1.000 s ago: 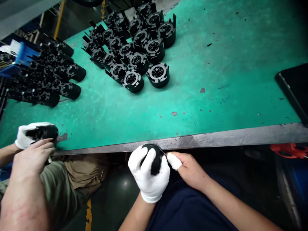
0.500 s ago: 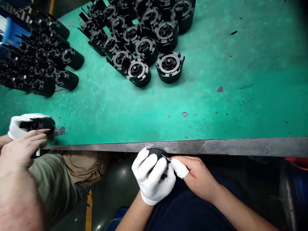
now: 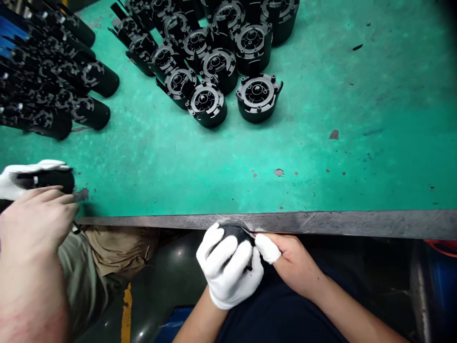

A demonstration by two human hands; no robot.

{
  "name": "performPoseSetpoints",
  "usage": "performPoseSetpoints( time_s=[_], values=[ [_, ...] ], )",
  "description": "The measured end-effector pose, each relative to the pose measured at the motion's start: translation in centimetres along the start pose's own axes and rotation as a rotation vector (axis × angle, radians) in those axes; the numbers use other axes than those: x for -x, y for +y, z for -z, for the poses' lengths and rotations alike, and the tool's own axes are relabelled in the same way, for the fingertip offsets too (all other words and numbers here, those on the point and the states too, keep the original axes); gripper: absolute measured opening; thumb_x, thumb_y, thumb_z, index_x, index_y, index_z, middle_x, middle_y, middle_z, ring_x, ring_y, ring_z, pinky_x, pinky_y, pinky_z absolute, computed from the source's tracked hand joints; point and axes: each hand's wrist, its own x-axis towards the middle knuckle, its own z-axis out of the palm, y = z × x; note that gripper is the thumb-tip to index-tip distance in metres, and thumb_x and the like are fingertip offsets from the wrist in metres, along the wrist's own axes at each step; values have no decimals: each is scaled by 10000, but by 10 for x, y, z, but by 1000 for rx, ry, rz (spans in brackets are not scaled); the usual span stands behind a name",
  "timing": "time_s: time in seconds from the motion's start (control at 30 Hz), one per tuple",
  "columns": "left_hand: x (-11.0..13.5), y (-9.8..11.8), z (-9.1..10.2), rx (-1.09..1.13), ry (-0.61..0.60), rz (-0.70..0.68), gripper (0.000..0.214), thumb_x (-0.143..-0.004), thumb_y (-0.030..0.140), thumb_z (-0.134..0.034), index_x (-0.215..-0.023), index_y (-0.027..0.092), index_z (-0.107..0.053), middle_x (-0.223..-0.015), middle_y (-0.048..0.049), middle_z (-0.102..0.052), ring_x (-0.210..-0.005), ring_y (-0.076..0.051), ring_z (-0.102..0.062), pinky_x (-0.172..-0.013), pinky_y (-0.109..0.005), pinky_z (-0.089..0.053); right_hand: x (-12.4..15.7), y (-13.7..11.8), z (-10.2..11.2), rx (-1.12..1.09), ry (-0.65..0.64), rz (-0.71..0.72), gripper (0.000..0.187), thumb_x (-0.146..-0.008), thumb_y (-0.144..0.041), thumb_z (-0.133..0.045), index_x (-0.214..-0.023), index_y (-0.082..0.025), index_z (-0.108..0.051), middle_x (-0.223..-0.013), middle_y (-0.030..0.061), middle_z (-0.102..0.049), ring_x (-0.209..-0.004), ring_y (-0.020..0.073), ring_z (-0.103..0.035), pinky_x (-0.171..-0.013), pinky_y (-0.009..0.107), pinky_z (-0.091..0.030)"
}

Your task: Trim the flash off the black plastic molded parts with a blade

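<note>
My left hand (image 3: 228, 269), in a white glove, is wrapped round a round black plastic part (image 3: 235, 233) just below the table's metal front edge (image 3: 321, 223). My right hand (image 3: 289, 262), bare except for a white cot on one fingertip, pinches a thin small blade (image 3: 249, 232) against the part's rim. Both hands sit over my lap, close together.
A cluster of several black round housings (image 3: 214, 57) stands on the green table (image 3: 339, 95) at the back centre. More black cylinders (image 3: 53, 90) lie at the far left. A co-worker's hands (image 3: 35, 209) hold a black part (image 3: 50, 178) at the left edge.
The view has tilted down, so the table's parts sit higher in the picture. My hands stay together on the part by the edge; the co-worker's hands shifted slightly left.
</note>
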Motion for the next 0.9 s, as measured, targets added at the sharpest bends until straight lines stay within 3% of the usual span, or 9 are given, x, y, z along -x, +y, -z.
performPoseSetpoints(
  time_s=[0.3, 0.4, 0.47, 0.57, 0.67, 0.77, 0.8, 0.9],
  values=[
    [12, -4, -2, 16, 40, -33, 430, -536, 66, -844, -867, 264, -654, -815, -5, -577, -895, -240, -630, -896, -536, -603, -4, -9, -7, 99, 74, -60, 400, -1006, -382, -422, -702, -205, -611, -730, 16, -637, -715, 188, -558, -687, 283, -423],
    [12, 2, 14, 91, 9, 71, 482, -612, 58, -811, -1014, 268, -648, -1035, -50, -595, -1077, -280, -622, -946, -524, -581, -2, -9, -6, 21, 51, -37, 409, -985, -421, -444, -742, -189, -677, -732, 26, -649, -752, 213, -590, -705, 293, -455],
    [2, 1, 27, 107, 32, 209, 496, -694, 93, -778, -1131, 259, -615, -1246, -95, -550, -1195, -300, -583, -995, -528, -546, 3, -8, -3, -19, 49, -38, 383, -965, -444, -468, -883, -188, -741, -728, 31, -654, -750, 223, -603, -706, 306, -474],
    [-36, -19, 37, 27, 176, 376, 545, -769, 189, -766, -1267, 237, -552, -1425, -134, -461, -1313, -304, -505, -1092, -521, -461, 13, -6, 3, -45, 59, -64, 454, -938, -529, -485, -1070, -191, -757, -662, 26, -617, -637, 202, -565, -634, 306, -472],
    [-98, -62, 32, -42, 323, 490, 614, -754, 267, -794, -1310, 203, -542, -1505, -152, -391, -1423, -319, -370, -1203, -511, -304, 26, -2, 6, -68, 83, -65, 576, -906, -651, -474, -1092, -189, -762, -615, 18, -565, -558, 176, -498, -564, 293, -430],
    [-161, -109, 16, 199, 393, 706, 622, -674, 214, -839, -1237, 138, -586, -1562, -185, -308, -1505, -337, -189, -1268, -486, -81, 38, 7, 7, -101, 140, -114, 685, -869, -749, -449, -1069, -177, -768, -567, -4, -483, -497, 142, -400, -504, 279, -339],
    [-177, -120, 11, 262, 399, 735, 624, -683, 226, -839, -1237, 104, -580, -1554, -214, -314, -1509, -351, -176, -1266, -490, -80, 41, 11, 7, -114, 164, -136, 713, -855, -771, -445, -1065, -172, -769, -563, -8, -465, -487, 132, -371, -494, 276, -305],
    [-207, -135, -1, 419, 401, 747, 500, -849, 367, -719, -1256, 114, -576, -1475, -196, -453, -1418, -327, -382, -1218, -512, -249, 48, 21, 11, -185, 242, -154, 755, -807, -809, -480, -1057, -159, -774, -573, -11, -443, -486, 114, -325, -487, 270, -244]
  ],
)
